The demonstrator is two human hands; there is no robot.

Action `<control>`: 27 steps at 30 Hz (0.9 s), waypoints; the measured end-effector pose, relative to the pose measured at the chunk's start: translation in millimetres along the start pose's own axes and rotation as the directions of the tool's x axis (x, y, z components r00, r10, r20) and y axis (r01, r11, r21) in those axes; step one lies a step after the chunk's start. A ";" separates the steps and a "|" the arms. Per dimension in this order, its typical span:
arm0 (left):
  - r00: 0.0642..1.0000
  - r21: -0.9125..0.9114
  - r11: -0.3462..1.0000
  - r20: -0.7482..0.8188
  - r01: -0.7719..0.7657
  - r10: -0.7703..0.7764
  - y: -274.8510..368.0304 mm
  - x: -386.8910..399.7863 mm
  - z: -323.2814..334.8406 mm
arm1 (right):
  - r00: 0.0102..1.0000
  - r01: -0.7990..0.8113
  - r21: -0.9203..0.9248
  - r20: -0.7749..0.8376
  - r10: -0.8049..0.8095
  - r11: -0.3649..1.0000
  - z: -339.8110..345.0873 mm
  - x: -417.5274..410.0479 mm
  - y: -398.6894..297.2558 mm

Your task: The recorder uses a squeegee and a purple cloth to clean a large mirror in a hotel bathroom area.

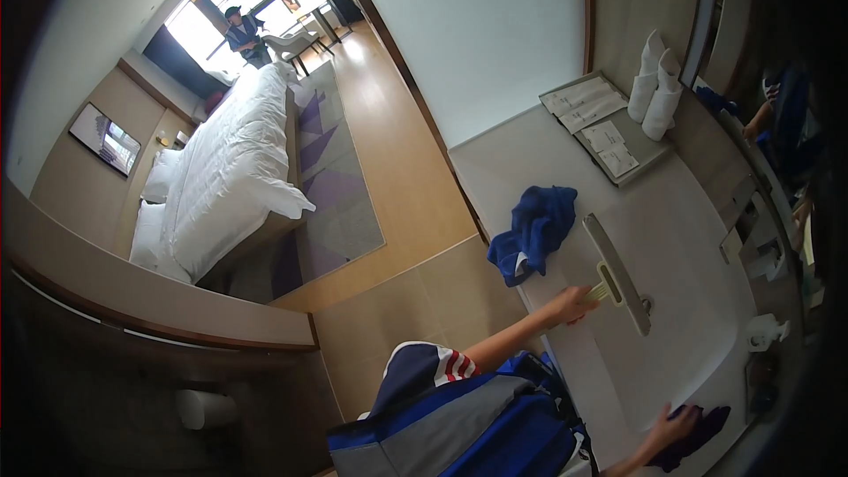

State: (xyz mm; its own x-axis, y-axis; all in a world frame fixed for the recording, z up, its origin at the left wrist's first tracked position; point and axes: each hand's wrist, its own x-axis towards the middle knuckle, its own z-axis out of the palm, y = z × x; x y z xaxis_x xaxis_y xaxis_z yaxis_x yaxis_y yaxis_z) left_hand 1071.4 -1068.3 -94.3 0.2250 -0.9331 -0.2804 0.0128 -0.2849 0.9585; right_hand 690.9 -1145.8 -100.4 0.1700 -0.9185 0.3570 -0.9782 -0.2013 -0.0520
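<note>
My left hand (575, 305) grips the pale handle of a squeegee (616, 275). The squeegee's long blade lies slantwise over the white washbasin (689, 338), close to the round drain (646, 305). On the near side of the washstand, my right hand (676, 425) rests on a bunched dark purple cloth (702, 434), its fingers partly sunk in the folds. A crumpled blue cloth (540, 225) with a white tag lies at the counter's edge, beyond my left hand.
An amenity tray (619, 175) with printed packets and rolled white towels (656, 96) stand at the counter's far end. A white dispenser (765, 332) sits by the mirror side. Through the doorway, a person (245, 36) stands beyond a bed (228, 152) with white bedding.
</note>
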 end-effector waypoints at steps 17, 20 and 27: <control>0.989 0.295 0.945 0.020 -0.144 0.145 1.0 13.0 10.5 | 0.934 0.035 0.467 0.300 -0.196 0.884 39.5 -34.4 -142.7; 0.987 0.288 0.945 0.067 -0.156 0.143 4.2 17.1 13.2 | 0.948 0.015 0.473 0.272 -0.162 0.881 37.6 -33.7 -143.8; 0.991 0.239 0.965 0.103 -0.112 0.089 3.3 19.7 12.7 | 0.959 -0.028 0.491 0.258 -0.115 0.871 32.1 -32.9 -145.5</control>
State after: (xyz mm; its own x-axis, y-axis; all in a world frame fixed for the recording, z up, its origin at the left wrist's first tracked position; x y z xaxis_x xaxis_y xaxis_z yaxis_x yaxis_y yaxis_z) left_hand 1063.5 -1090.4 -97.3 0.1234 -0.9725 -0.1977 -0.2454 -0.2230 0.9434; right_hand 831.5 -1097.1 -134.5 0.3062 -0.9458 0.1079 -0.7978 -0.3168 -0.5130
